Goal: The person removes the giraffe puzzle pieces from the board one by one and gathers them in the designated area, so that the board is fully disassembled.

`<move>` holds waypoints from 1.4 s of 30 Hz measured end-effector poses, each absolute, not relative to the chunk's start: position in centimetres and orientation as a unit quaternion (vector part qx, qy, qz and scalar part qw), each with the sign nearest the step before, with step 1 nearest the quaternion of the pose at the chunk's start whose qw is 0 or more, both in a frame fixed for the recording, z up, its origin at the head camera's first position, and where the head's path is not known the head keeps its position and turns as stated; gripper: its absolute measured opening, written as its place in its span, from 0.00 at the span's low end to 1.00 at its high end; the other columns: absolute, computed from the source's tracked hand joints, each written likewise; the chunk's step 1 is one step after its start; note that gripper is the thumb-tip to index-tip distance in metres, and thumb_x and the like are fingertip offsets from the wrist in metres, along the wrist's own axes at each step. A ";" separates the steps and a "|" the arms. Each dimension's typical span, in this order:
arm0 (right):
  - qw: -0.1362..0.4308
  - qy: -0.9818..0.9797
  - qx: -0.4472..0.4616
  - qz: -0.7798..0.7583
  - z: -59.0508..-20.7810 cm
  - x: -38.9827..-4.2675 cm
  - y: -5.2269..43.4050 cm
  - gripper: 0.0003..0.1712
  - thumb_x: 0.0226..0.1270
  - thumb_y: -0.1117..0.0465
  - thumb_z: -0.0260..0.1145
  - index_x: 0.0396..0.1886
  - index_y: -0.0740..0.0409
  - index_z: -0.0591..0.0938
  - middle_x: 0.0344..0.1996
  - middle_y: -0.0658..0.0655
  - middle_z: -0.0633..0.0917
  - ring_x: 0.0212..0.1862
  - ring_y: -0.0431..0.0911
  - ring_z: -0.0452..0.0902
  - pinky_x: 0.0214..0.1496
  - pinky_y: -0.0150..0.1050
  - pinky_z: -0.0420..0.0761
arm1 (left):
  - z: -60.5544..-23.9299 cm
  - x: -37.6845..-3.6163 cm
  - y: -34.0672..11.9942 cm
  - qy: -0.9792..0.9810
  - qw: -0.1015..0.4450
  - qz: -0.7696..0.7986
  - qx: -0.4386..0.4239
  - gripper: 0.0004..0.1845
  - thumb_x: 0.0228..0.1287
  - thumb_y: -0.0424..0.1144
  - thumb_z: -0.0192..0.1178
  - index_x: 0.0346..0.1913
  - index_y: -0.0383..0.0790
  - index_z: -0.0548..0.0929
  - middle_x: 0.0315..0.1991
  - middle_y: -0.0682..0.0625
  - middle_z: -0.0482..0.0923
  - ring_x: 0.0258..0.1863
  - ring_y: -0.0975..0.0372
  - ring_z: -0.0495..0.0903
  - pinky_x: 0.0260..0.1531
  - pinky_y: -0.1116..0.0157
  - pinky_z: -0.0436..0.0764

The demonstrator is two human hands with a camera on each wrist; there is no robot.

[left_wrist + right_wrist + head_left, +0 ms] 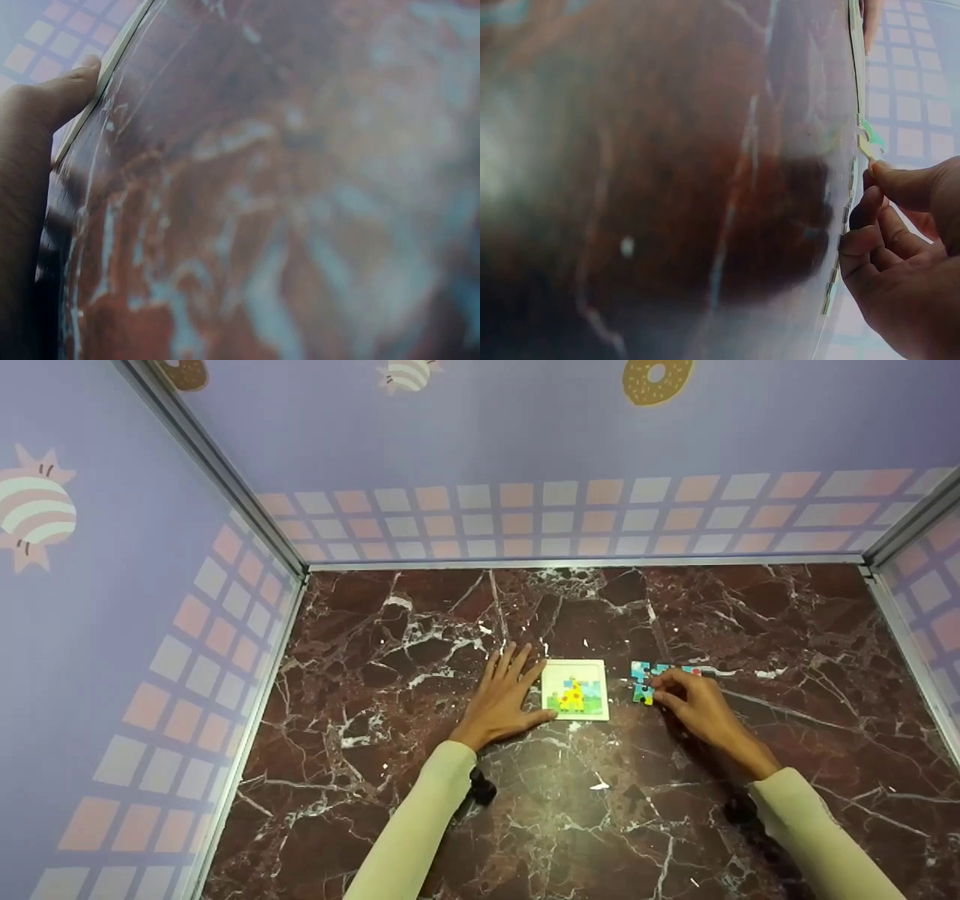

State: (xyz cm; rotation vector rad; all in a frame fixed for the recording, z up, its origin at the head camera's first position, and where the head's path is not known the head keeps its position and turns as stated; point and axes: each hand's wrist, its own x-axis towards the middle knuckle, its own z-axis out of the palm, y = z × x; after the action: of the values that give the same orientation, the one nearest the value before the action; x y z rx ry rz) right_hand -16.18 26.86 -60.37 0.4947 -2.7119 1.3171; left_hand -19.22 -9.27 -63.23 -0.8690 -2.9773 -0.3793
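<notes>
Two pale sleeves point(420, 817) reach over a dark marble worktop point(420, 622) toward a small puzzle board point(574, 690).

The left hand point(501, 697) lies flat with fingers spread, its grip holding nothing, thumb touching the board's left edge, likely to steady it. Just right of the board, the right hand point(694, 699) curls its fingers onto a cluster of loose blue puzzle pieces point(643, 679), seemingly pinching one by its edge.

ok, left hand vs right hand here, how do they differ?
The left hand lies flat with straight fingers, its thumb against the white puzzle board; the right hand has its fingers curled, pinching loose puzzle pieces. Left sits left of the board, right sits to its right. Both rest on the marble tabletop.
</notes>
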 end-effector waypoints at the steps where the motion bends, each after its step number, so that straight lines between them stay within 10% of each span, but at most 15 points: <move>1: 0.039 -0.888 0.159 0.430 -60.4 -16.2 26.8 0.07 0.64 0.72 0.70 0.41 0.63 0.86 0.32 0.55 0.88 0.31 0.47 0.83 0.32 0.25 0.78 | -63.3 -19.2 -9.3 -0.953 0.009 -0.120 -0.278 0.54 0.58 0.84 0.38 0.82 0.55 0.53 0.83 0.45 0.41 0.81 0.47 0.38 0.78 0.44 0.37; 42: 0.040 -0.901 0.168 0.398 -60.6 -17.3 26.5 0.08 0.64 0.71 0.71 0.42 0.62 0.88 0.30 0.54 0.88 0.26 0.43 0.81 0.27 0.29 0.78 | -63.1 -19.2 -9.3 -0.953 0.005 -0.119 -0.278 0.53 0.59 0.82 0.42 0.82 0.55 0.53 0.83 0.45 0.40 0.81 0.46 0.37 0.78 0.44 0.36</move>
State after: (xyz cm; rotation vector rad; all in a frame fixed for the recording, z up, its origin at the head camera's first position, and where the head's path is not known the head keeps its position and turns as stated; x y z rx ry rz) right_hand -17.30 26.49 -60.58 0.5148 -2.7608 1.2186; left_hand -19.18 -9.27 -63.11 -0.8699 -2.9862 -0.3720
